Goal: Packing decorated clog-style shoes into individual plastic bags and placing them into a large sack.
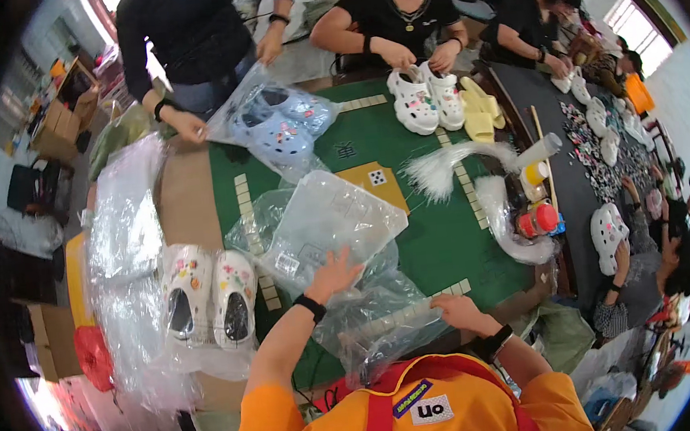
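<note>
Green tabletop, items listed left to right.

Stack of clear sleeves: along the left edge.

White clogs, one pair, decorated: near left corner, toes toward the far edge, clear film about their near ends.

Blue clogs: far left corner, inside a clear bag held by a co-worker's hands.

Frosted bag: mid-tabletop, flat, one corner toward the far edge; it overlaps loose clear film beneath.

Left hand: palm down, fingers spread, on the near side of the frosted bag; the nearer hand to it, the bag lying just ahead.

Clear bag: at the near edge, crumpled, spanning between the hands; its long axis cannot be told for the folds.

Right hand: apart from the left, fingers closed on the clear bag's right end.

White clogs, second pair: far edge, under another co-worker's hands.

Bundle of white strands: toward the right edge, beyond the right hand and clear of the bag.

Yellow slippers: far right corner.

Red-lidded jar: right edge.
</note>
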### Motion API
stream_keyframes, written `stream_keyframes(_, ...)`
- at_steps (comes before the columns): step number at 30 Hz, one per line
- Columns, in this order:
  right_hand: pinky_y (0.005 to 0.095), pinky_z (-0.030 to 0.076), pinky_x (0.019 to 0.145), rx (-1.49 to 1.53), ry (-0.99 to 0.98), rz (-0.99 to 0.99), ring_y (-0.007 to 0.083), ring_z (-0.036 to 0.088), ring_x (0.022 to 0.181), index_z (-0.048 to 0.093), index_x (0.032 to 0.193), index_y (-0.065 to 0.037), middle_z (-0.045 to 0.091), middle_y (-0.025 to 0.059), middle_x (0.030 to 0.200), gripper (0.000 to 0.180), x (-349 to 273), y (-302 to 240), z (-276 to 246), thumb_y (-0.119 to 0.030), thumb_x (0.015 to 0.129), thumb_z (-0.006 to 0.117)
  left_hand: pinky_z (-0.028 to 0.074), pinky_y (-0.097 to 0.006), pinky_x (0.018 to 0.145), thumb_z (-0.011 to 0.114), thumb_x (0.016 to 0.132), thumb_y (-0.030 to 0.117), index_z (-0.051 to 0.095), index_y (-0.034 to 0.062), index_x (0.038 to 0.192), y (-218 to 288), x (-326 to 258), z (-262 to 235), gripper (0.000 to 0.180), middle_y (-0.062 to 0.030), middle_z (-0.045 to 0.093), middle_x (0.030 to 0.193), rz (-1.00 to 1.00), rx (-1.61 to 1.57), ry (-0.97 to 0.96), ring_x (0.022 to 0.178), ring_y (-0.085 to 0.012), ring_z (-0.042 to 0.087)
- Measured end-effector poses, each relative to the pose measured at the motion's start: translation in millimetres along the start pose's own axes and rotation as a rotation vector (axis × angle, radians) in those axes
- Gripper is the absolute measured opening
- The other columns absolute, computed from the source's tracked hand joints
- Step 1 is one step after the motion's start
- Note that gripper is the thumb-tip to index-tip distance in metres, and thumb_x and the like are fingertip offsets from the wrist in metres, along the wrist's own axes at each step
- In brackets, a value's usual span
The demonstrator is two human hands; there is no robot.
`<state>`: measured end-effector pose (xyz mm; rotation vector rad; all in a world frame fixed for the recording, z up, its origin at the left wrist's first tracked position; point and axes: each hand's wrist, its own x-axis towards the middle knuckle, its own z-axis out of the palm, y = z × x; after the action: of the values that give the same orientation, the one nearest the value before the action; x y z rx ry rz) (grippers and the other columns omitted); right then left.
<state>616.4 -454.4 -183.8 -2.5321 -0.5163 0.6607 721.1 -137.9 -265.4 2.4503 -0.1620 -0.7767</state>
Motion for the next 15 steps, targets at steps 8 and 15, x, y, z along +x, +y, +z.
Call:
stream_keyframes(8,0.0369,0.046,0.076,0.022,0.039,0.085,0.0274,0.056,0.09,0.057,0.098,-0.015,0.057,0.0061,0.103,0.033,-29.5,12.8,4.3,-0.008,0.069,0.044,0.038,-0.048,0.087,0.044,0.078,0.053,0.017,0.0162,0.135,-36.3,-20.7,10.4,0.072,-0.0358,0.0,0.132,-0.104,0.129,0.056,0.103,-0.0513,0.041)
stream_keyframes(15,0.0378,0.046,0.07,-0.198,-0.102,0.215,0.0279,0.057,0.082,0.062,0.093,-0.019,0.06,0.0058,0.091,0.031,-78.9,69.9,13.7,-0.012,0.066,0.048,0.043,-0.049,0.076,0.041,0.082,0.04,0.045,0.0119,0.115,-62.9,-22.4,11.7,0.043,-0.0249,0.035,0.122,-0.001,0.113,0.175,0.092,-0.0438,0.051)
